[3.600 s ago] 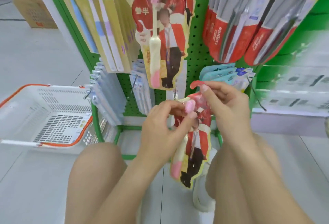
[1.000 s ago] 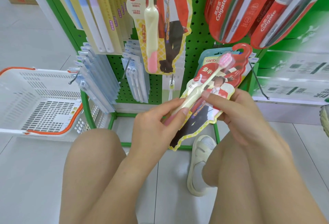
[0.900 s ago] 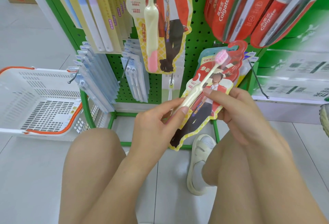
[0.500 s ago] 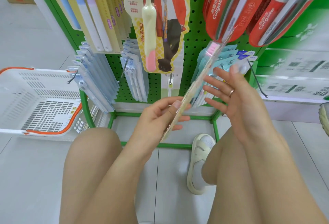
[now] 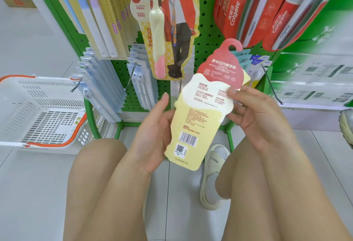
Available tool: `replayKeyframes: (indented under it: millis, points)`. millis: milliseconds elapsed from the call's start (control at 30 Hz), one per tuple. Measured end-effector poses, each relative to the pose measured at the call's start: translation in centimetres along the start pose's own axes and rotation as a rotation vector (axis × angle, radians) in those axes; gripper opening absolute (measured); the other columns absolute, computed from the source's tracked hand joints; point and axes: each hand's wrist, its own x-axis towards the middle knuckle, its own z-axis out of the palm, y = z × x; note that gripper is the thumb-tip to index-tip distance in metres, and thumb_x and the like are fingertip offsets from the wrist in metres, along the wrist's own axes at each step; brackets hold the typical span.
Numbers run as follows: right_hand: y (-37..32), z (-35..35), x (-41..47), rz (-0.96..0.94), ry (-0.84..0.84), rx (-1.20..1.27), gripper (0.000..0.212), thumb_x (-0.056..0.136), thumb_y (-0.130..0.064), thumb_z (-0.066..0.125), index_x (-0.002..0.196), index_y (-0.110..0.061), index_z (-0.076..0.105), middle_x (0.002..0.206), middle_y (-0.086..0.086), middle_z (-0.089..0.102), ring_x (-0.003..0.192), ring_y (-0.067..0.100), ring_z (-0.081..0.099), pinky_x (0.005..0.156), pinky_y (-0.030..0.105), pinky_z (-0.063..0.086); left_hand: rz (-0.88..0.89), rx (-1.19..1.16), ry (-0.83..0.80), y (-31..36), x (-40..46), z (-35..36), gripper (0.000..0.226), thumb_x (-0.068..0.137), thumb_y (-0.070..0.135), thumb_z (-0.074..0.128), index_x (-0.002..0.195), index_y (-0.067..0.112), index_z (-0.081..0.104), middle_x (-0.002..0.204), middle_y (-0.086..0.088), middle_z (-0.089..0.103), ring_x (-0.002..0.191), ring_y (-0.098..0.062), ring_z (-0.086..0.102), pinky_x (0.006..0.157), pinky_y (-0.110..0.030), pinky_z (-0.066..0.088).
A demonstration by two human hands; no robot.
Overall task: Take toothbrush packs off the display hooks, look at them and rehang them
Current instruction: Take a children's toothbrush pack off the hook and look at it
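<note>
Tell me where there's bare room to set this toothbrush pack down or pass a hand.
Free: the white basket floor, and the floor tiles between it and the knees. Two bare hooks. Crowded: the pegboard above, packed with hanging packs.

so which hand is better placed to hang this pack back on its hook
Probably the right hand: it pinches the toothbrush pack high up, close to its hanger hole, while the left hand holds the lower edge.

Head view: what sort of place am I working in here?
Most likely a shop's toothbrush aisle: a green pegboard rack with hooks full of hanging Colgate packs, and a white shopping basket on the tiled floor beside it.
</note>
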Motion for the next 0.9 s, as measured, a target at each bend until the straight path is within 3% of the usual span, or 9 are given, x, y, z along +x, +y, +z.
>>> replayKeyframes:
  millis: [100, 200, 333, 400, 567, 733, 833, 900]
  points:
    - [0.2, 0.1, -0.1, -0.033, 0.012, -0.063, 0.013, 0.088, -0.008, 0.060, 0.084, -0.016, 0.069, 0.080, -0.002, 0.074, 0.068, 0.009, 0.069, 0.057, 0.019, 0.052, 0.105, 0.058, 0.045, -0.2, 0.0, 0.2, 0.035, 0.077, 0.039, 0.059, 0.099, 0.015, 0.075, 0.100, -0.010, 0.074, 0.084, -0.023, 0.071, 0.074, -0.036, 0.057]
    - [0.4, 0.2, 0.0, -0.036, -0.011, -0.102, 0.010, 0.086, -0.007, 0.062, 0.089, -0.013, 0.069, 0.084, 0.000, 0.074, 0.073, 0.012, 0.070, 0.060, 0.022, 0.054, 0.176, 0.137, 0.109, -0.6, 0.1, 0.0, 0.029, 0.073, 0.025, 0.068, 0.099, 0.014, 0.072, 0.095, -0.009, 0.076, 0.078, -0.020, 0.071, 0.072, -0.035, 0.054]
    - [0.5, 0.3, 0.3, -0.106, 0.070, -0.104, 0.020, 0.076, -0.004, 0.070, 0.095, -0.011, 0.066, 0.080, -0.001, 0.068, 0.076, 0.012, 0.070, 0.061, 0.022, 0.054, 0.212, 0.210, 0.120, -0.8, 0.3, 0.0, 0.026, 0.073, 0.023, 0.068, 0.098, 0.015, 0.072, 0.093, -0.008, 0.076, 0.079, -0.020, 0.073, 0.071, -0.034, 0.055]
    - [0.6, 0.3, 0.3, -0.136, 0.096, -0.100, 0.023, 0.072, -0.012, 0.072, 0.094, -0.013, 0.066, 0.075, -0.002, 0.066, 0.076, 0.012, 0.069, 0.062, 0.022, 0.054, 0.215, 0.237, 0.102, -0.8, 0.3, 0.0, 0.025, 0.074, 0.023, 0.067, 0.097, 0.016, 0.072, 0.092, -0.007, 0.076, 0.078, -0.019, 0.073, 0.068, -0.030, 0.056]
    - [0.8, 0.2, 0.3, -0.130, 0.133, -0.119, 0.016, 0.078, -0.026, 0.069, 0.091, -0.018, 0.068, 0.096, 0.016, 0.061, 0.082, 0.017, 0.065, 0.063, 0.021, 0.054, 0.203, 0.242, 0.087, -0.8, 0.3, 0.0, 0.027, 0.075, 0.022, 0.067, 0.101, 0.014, 0.072, 0.093, -0.008, 0.076, 0.079, -0.018, 0.073, 0.064, -0.025, 0.056]
    - [0.9, -0.1, 0.4, -0.139, 0.148, -0.160, 0.011, 0.086, -0.021, 0.066, 0.095, -0.016, 0.067, 0.089, 0.007, 0.067, 0.078, 0.011, 0.067, 0.061, 0.019, 0.053, 0.215, 0.210, 0.092, -0.7, 0.1, 0.3, 0.028, 0.076, 0.020, 0.067, 0.102, 0.012, 0.072, 0.093, -0.008, 0.076, 0.078, -0.017, 0.073, 0.062, -0.023, 0.057]
    - [0.9, -0.2, 0.7, -0.150, 0.189, -0.206, 0.028, 0.087, -0.023, 0.065, 0.114, -0.014, 0.062, 0.089, -0.002, 0.068, 0.089, 0.008, 0.068, 0.064, 0.020, 0.056, 0.326, 0.186, 0.162, -1.0, 0.2, 0.6, 0.021, 0.078, 0.014, 0.068, 0.098, 0.016, 0.074, 0.088, -0.002, 0.077, 0.074, -0.012, 0.072, 0.061, -0.020, 0.055]
    - [1.0, -0.2, 0.6, -0.121, 0.138, -0.225, 0.040, 0.085, -0.029, 0.067, 0.122, -0.021, 0.058, 0.095, -0.009, 0.071, 0.099, 0.009, 0.067, 0.070, 0.023, 0.058, 0.470, 0.295, 0.232, -1.4, 0.3, 1.0, 0.022, 0.084, 0.007, 0.068, 0.098, 0.023, 0.074, 0.089, 0.009, 0.076, 0.079, -0.004, 0.070, 0.067, -0.016, 0.053]
